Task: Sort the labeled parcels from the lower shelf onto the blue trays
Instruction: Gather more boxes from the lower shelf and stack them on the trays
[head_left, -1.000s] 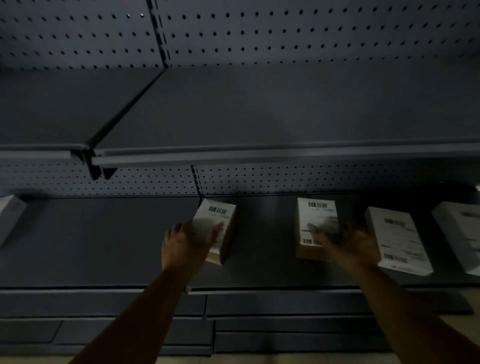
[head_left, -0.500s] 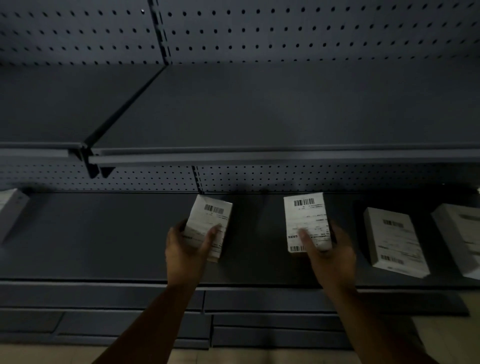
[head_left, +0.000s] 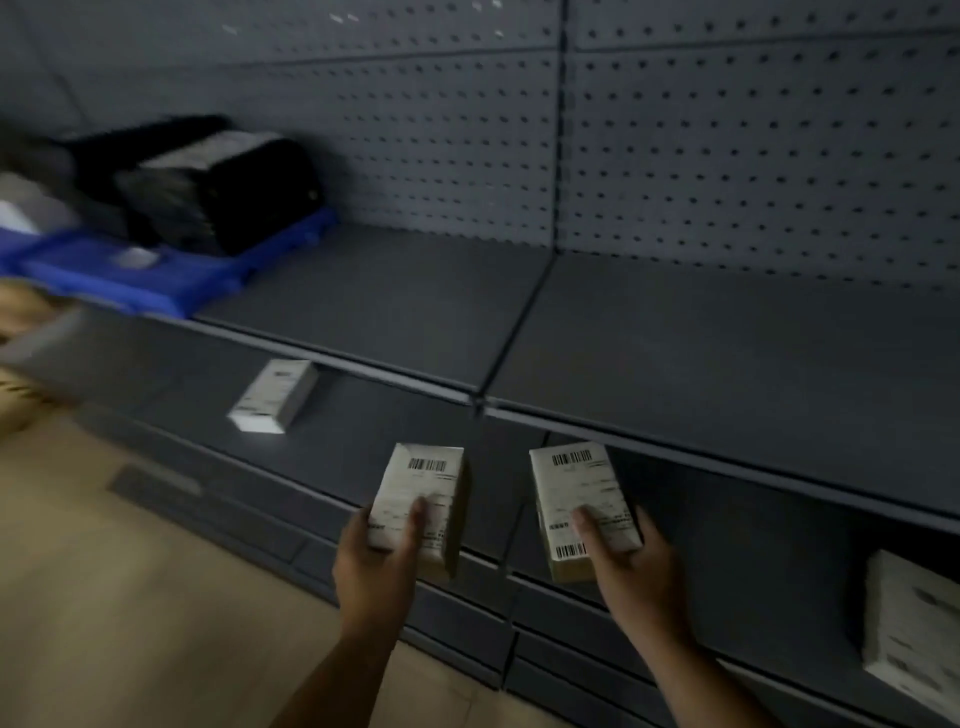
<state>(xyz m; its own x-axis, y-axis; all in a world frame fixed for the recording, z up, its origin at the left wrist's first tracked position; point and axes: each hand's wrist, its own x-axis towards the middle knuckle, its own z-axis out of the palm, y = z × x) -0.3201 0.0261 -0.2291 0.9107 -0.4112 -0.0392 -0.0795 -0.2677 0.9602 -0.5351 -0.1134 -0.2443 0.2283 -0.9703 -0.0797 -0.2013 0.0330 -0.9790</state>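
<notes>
Your left hand (head_left: 376, 564) is wrapped around a small box (head_left: 422, 506) with a white label and a barcode on top. Your thumb lies on the label and your other fingers curl under the box. Your right hand (head_left: 636, 569) is wrapped around a second box (head_left: 581, 506) the same way, thumb on the label. The two boxes are side by side, close together but not touching. You hold both in the air in front of the lower shelf (head_left: 363, 415).

Up and to the left of your left hand, a third parcel (head_left: 274, 396) lies flat on the lower shelf. Down and to the right of your right hand, another white parcel (head_left: 911, 629) sits on the same shelf, at the edge of the view.

Above both hands is the upper shelf (head_left: 675, 338), with a gray wall full of little holes (head_left: 727, 156) behind it. Far up and to the left of your left hand, a blue tray (head_left: 156, 286) rests on the upper shelf. A black bundle (head_left: 234, 192) sits in it. That corner is blurry, so you cannot tell what the other things beside it are.

The floor (head_left: 130, 597) under your left arm is tan.
</notes>
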